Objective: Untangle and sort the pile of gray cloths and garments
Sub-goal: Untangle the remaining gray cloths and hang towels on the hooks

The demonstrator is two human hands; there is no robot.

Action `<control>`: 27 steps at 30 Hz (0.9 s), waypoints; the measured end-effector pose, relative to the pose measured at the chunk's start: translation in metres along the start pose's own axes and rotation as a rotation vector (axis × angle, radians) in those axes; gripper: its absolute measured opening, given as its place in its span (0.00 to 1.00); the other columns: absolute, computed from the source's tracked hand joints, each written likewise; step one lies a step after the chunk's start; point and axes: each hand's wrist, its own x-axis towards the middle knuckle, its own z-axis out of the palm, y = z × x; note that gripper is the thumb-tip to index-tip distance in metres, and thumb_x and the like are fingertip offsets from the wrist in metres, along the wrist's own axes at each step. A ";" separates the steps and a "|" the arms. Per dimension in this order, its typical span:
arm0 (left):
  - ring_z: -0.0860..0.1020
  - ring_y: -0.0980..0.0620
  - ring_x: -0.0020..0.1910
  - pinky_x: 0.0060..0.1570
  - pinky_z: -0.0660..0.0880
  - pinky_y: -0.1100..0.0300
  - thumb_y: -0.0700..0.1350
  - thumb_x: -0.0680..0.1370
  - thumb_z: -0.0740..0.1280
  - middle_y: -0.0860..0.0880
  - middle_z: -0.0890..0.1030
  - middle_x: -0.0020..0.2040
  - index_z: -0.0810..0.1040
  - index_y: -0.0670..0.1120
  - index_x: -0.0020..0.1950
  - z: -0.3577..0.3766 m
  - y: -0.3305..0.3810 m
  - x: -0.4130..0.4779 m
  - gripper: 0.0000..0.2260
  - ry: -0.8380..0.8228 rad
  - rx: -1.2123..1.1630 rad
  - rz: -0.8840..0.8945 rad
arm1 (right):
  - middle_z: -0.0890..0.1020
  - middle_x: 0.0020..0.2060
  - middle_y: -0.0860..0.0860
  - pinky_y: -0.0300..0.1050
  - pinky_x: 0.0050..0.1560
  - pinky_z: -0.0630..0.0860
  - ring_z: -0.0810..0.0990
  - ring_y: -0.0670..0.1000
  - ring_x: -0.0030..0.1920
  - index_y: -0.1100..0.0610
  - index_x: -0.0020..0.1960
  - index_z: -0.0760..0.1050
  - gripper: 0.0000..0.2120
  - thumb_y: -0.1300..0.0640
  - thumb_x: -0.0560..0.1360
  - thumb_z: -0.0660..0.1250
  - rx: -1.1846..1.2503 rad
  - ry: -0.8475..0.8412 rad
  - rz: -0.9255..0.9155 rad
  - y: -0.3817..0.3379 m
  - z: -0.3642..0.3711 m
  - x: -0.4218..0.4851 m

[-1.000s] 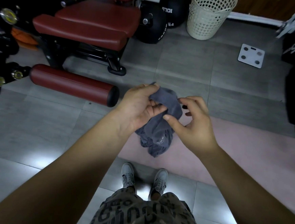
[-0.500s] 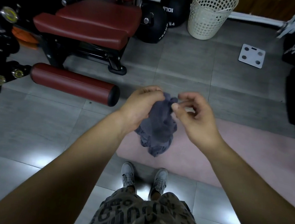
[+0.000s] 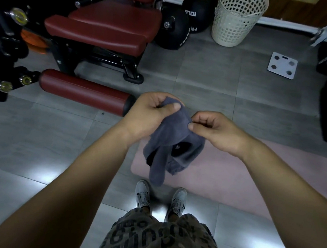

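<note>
Head view: a bundle of soft gray terry cloth (image 3: 174, 138) hangs in mid-air at the centre of the frame, held above the near edge of a flat pink floor mat (image 3: 225, 173) and not touching it. The left hand (image 3: 152, 111), at the bundle's 10 o'clock, has its fingers curled round the top fold, with the thumb pressing the fabric against them. The right hand (image 3: 215, 129), at the bundle's 2 o'clock, pinches a thin edge between thumb and forefinger, and its other fingers are tucked in loosely.

A second ago the right hand's fingers lay spread and only brushing a tight wad. Half a second ago they closed on that edge. Now the two hands have drawn apart, and the wad has opened: one long strip dangles toward 6 o'clock, just above the gray sneakers (image 3: 160, 198), and a dark hollow shows at the bundle's middle.

That suggests separate layers are coming free, so the untangling looks begun but not finished, and nothing has yet been set down to sort. Whether this is one piece or two I cannot tell.
</note>
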 end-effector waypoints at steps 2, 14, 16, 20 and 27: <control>0.84 0.51 0.47 0.49 0.80 0.59 0.36 0.81 0.65 0.46 0.85 0.44 0.83 0.39 0.51 0.000 -0.003 -0.003 0.07 0.077 -0.030 0.029 | 0.77 0.34 0.45 0.40 0.40 0.71 0.73 0.43 0.37 0.58 0.43 0.79 0.07 0.60 0.80 0.66 -0.093 -0.015 0.020 0.002 0.002 0.002; 0.82 0.59 0.45 0.49 0.79 0.62 0.42 0.82 0.65 0.53 0.83 0.43 0.80 0.48 0.48 -0.034 -0.013 -0.001 0.06 0.707 -0.203 0.093 | 0.68 0.29 0.48 0.42 0.34 0.65 0.66 0.45 0.31 0.63 0.35 0.68 0.19 0.54 0.78 0.70 -0.310 0.045 0.120 0.039 -0.015 -0.019; 0.81 0.61 0.43 0.46 0.77 0.63 0.42 0.83 0.64 0.54 0.82 0.43 0.78 0.48 0.51 -0.033 -0.019 0.002 0.04 0.688 -0.086 -0.003 | 0.68 0.29 0.48 0.43 0.35 0.65 0.66 0.45 0.31 0.62 0.35 0.69 0.18 0.56 0.78 0.70 -0.290 0.054 0.149 0.040 -0.018 -0.023; 0.78 0.67 0.45 0.50 0.76 0.63 0.32 0.79 0.63 0.51 0.81 0.51 0.77 0.43 0.62 -0.013 -0.027 -0.002 0.14 0.203 0.189 -0.089 | 0.83 0.37 0.53 0.43 0.43 0.76 0.80 0.48 0.39 0.63 0.45 0.81 0.04 0.62 0.76 0.72 0.018 0.052 0.107 0.014 -0.009 -0.026; 0.82 0.45 0.57 0.60 0.78 0.51 0.42 0.76 0.72 0.44 0.84 0.54 0.81 0.42 0.58 0.009 -0.018 -0.006 0.11 -0.371 0.059 -0.040 | 0.85 0.38 0.52 0.37 0.43 0.79 0.83 0.48 0.39 0.55 0.41 0.85 0.05 0.55 0.68 0.74 0.429 -0.050 -0.028 -0.040 -0.011 -0.029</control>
